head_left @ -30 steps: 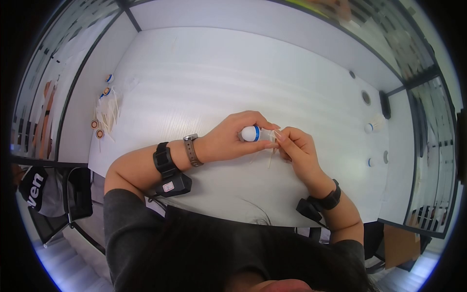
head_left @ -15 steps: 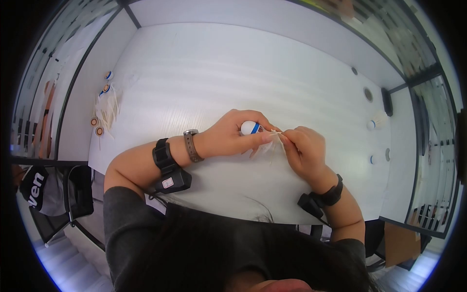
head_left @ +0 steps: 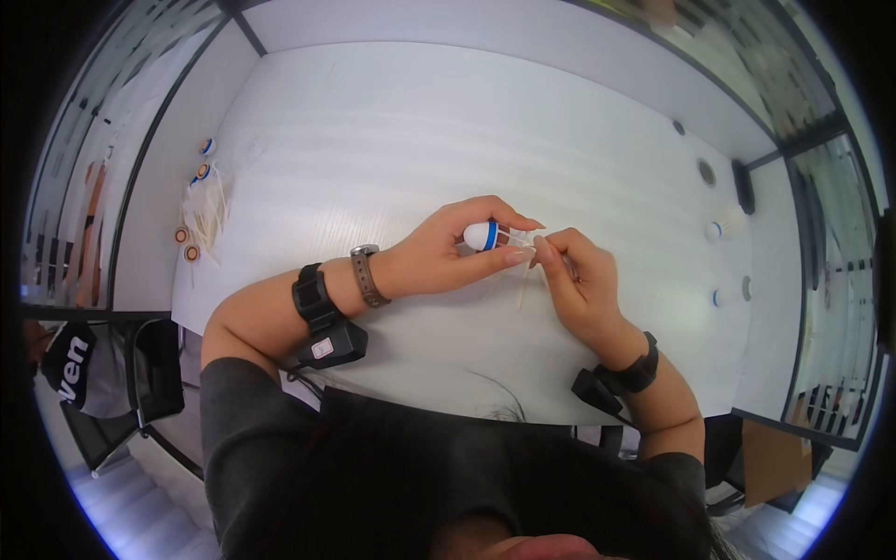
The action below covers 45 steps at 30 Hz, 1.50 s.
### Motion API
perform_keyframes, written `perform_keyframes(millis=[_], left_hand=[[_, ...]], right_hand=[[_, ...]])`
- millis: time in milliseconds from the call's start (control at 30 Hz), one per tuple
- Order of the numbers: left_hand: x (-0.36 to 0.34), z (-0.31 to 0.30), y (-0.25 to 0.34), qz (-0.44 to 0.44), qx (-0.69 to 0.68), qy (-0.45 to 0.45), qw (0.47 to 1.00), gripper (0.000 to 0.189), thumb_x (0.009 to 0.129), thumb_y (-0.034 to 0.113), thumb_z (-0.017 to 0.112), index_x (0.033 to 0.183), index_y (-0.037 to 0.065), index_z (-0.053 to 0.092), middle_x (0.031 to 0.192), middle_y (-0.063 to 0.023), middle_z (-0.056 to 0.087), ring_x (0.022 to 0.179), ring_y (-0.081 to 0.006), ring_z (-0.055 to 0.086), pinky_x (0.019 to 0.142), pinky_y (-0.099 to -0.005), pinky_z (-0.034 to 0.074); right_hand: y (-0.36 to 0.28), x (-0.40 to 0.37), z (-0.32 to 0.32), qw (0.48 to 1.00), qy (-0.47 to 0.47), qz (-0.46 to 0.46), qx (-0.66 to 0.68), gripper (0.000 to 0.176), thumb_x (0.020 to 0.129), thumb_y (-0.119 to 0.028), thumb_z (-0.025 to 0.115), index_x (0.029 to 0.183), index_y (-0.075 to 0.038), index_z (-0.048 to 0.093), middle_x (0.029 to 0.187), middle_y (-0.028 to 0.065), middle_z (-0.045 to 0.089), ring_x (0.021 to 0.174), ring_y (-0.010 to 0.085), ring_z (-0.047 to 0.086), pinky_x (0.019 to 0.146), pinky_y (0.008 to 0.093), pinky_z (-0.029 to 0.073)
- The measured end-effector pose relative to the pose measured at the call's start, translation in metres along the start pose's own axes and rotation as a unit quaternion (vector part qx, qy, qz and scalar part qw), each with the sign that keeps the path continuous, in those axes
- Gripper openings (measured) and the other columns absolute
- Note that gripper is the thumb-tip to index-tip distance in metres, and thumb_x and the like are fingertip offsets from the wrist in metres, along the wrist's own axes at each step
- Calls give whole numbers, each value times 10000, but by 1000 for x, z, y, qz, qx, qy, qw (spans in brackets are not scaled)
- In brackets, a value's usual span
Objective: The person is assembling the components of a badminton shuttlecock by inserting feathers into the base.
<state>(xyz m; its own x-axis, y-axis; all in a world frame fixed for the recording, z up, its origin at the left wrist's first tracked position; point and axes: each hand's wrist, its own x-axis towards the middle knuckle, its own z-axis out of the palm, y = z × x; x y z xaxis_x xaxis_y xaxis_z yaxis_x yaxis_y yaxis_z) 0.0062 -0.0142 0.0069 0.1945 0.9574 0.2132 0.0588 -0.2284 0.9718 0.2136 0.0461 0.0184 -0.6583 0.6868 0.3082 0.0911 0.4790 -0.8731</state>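
Observation:
Between the thumb and fingers of my left hand (head_left: pixel 453 245) is a shuttlecock (head_left: pixel 480 236) with a white rounded head and a blue band. Its head points left, and its pale feather end points right, toward my right hand (head_left: pixel 581 278). My right thumb and fingers are pinched on the feather end, close to my left fingertips. Thin pale strands hang below the fingers. The exact part pinched on the right is too small to make out.
At the table's left edge lie several corks (head_left: pixel 203 172) with pale feather shafts (head_left: pixel 213 205). On the right are a shuttlecock (head_left: pixel 717 231), a small blue-and-white piece (head_left: pixel 718 298) and a round table hole (head_left: pixel 707 173). Low partitions (head_left: pixel 467 23) border the white table.
The shuttlecock has turned slightly, showing more of its blue band and feather shafts. My right hand has shifted a little, and its fingers have moved along the feather end.

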Motion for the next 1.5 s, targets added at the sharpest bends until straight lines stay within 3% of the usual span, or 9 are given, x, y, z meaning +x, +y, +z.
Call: perform_keyframes(millis=[167, 233, 400, 500, 667, 800, 933, 1167, 1500], left_hand=[[2, -3, -6, 88, 101, 1, 991, 348, 894, 124, 716, 1231, 79, 639, 908, -26, 590, 835, -116, 553, 783, -277, 464], [2, -4, -4, 71, 121, 4, 990, 345, 878, 173, 733, 1209, 98, 670, 926, -45, 615, 853, -170, 570, 803, -295, 467], [2, -7, -2, 110, 185, 8, 977, 349, 865, 177, 743, 1198, 96, 677, 888, -54, 597, 822, -204, 558, 771, -313, 464], [2, -6, -1, 121, 191, 11, 974, 357, 859, 156, 748, 1201, 87, 672, 866, -48, 589, 794, -187, 554, 743, -314, 466], [2, -3, -7, 107, 164, 17, 981, 370, 855, 123, 754, 1206, 71, 647, 907, -46, 642, 805, -130, 604, 738, -277, 492], [1, -4, -2, 48, 115, -12, 992, 348, 875, 143, 745, 1193, 65, 629, 933, -46, 670, 812, -114, 632, 738, -266, 511], [0, -4, 0, -12, 94, -39, 995, 340, 887, 171, 740, 1186, 60, 624, 905, -38, 670, 797, -103, 644, 704, -261, 517], [-1, -4, 0, -7, 76, -40, 996, 324, 924, 190, 689, 1211, 62, 610, 880, -38, 662, 758, -93, 628, 691, -250, 517], [0, -1, -1, 23, 82, 25, 996, 370, 904, 112, 701, 1244, 43, 571, 1055, -61, 642, 905, -104, 624, 761, -285, 544]], right_hand=[[1, 0, -3, 985, -54, 114, 121, 247, 1032, -213, 532, 916, -17, 628, 751, -7, 608, 683, 79, 506, 620, 222, 405], [2, 1, -2, 965, -72, 159, 196, 280, 1039, -247, 521, 882, -32, 609, 710, -34, 540, 607, 47, 414, 561, 206, 335], [0, 6, -7, 893, -126, 269, 338, 305, 1044, -266, 506, 833, -53, 564, 657, -52, 449, 539, 17, 283, 506, 210, 235], [-4, 7, -6, 895, -123, 261, 339, 320, 1048, -277, 495, 824, -57, 552, 654, -52, 444, 528, 17, 283, 500, 211, 230], [-1, 3, -3, 964, -81, 169, 187, 313, 1048, -272, 496, 872, -29, 584, 704, -22, 529, 623, 49, 426, 596, 217, 356], [-7, 2, -5, 990, -64, 109, 70, 300, 1045, -244, 503, 909, 5, 602, 762, 20, 611, 750, 91, 529, 712, 246, 433], [-9, 2, -4, 993, -52, 82, 61, 267, 1035, -202, 515, 908, 16, 605, 782, 56, 645, 755, 97, 548, 722, 247, 448], [-3, 2, -3, 995, -14, 76, 64, 260, 1032, -209, 519, 931, 10, 613, 779, 50, 636, 742, 93, 540, 694, 246, 440], [9, 1, -7, 973, 14, 133, 188, 232, 1037, -241, 527, 961, -37, 605, 673, -48, 486, 607, 18, 409, 565, 197, 333]])
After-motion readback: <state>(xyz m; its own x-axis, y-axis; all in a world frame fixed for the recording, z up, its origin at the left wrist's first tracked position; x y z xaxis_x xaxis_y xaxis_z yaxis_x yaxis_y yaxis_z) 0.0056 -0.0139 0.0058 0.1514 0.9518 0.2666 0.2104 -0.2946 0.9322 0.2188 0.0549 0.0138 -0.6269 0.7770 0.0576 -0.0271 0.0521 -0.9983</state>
